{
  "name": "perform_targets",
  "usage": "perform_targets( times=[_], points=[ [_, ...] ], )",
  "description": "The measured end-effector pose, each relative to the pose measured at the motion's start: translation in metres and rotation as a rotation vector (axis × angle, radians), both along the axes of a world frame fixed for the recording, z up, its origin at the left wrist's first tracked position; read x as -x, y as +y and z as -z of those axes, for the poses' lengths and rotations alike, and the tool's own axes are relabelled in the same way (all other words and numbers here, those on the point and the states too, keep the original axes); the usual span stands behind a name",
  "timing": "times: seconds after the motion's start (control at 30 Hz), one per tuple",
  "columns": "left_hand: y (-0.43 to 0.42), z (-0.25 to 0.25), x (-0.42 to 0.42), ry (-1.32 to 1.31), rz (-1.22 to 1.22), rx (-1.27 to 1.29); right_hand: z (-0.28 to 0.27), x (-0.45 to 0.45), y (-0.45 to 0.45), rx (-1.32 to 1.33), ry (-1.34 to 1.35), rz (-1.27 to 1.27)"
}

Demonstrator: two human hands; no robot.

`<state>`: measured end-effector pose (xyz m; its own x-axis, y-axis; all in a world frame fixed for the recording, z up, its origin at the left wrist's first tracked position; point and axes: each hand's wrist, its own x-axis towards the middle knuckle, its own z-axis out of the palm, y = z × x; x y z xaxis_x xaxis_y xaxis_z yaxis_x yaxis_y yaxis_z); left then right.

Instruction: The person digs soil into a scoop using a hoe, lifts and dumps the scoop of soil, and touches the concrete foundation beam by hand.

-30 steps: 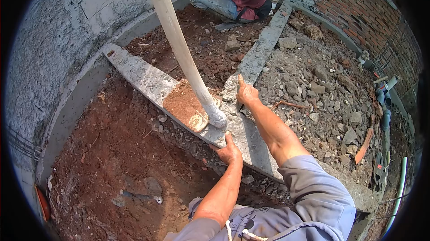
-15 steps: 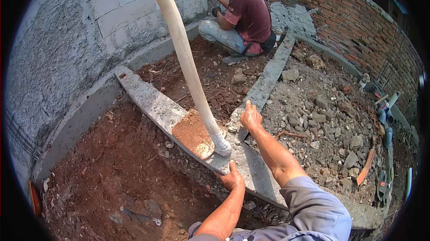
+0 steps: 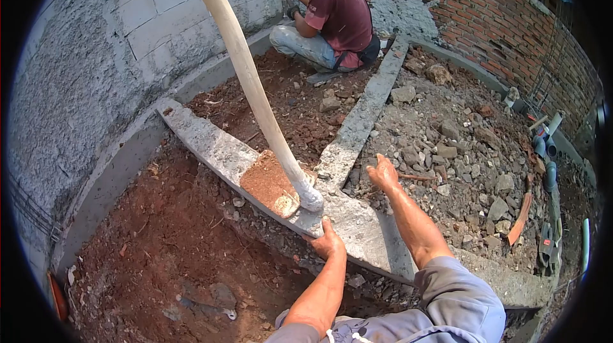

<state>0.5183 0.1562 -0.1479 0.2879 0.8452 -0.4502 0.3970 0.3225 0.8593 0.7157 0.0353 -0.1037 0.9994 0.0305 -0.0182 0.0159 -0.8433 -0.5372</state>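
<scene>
My left hand (image 3: 327,242) rests on the near edge of a concrete beam (image 3: 377,231), its thumb on top and the other fingers hidden below the edge. Just above that hand stands a long wooden handle (image 3: 258,97), its lower end joined to a hoe-like head (image 3: 271,183) covered in red soil, which lies flat on the beam. My right hand (image 3: 384,174) is raised over the rubble (image 3: 456,164), right of the beam junction, with fingers apart and nothing in it.
A person (image 3: 341,14) squats at the back by the block wall (image 3: 166,11). A narrower beam (image 3: 367,110) runs back from the junction. Red soil (image 3: 153,241) fills the pit at left. Grey pipes (image 3: 549,145) and a curved orange-brown piece (image 3: 520,218) lie at right.
My right hand has left the beam junction and moved right, over the rubble. My left hand stays at the beam's edge. The view has tilted up, bringing the squatting person's upper body into sight.
</scene>
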Motion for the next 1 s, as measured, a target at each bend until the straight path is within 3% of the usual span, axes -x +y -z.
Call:
perform_targets(
  times=[0.03,0.1,0.17,0.23,0.3,0.37,0.43,0.5,1.0],
  points=[
    [0.0,-0.003,0.0,-0.016,-0.005,-0.002,0.01,-0.003,-0.029,-0.027,-0.039,0.08],
    [0.0,-0.002,0.001,-0.043,-0.018,-0.047,0.032,-0.013,-0.097,-0.369,-0.319,0.616],
    [-0.003,-0.003,-0.001,-0.045,-0.027,-0.044,-0.018,0.038,-0.122,-0.471,-0.369,0.721],
    [-0.002,-0.004,-0.001,-0.006,-0.025,-0.018,-0.02,0.08,-0.139,-0.323,-0.097,0.25],
    [0.0,0.005,0.002,-0.061,0.004,0.003,-0.006,0.126,-0.141,-0.271,0.139,0.026],
    [-0.001,0.012,-0.005,-0.118,0.02,0.015,0.011,0.174,-0.134,-0.101,0.088,0.121],
    [0.003,0.017,-0.003,-0.142,0.021,0.017,0.048,0.203,-0.128,0.11,-0.437,-0.028],
    [0.001,0.003,-0.001,0.023,0.031,0.035,0.036,0.209,-0.118,0.146,-0.494,-0.009],
    [-0.002,-0.007,0.0,-0.068,0.023,0.063,0.038,0.205,-0.117,0.167,-0.422,0.059]
  ],
)
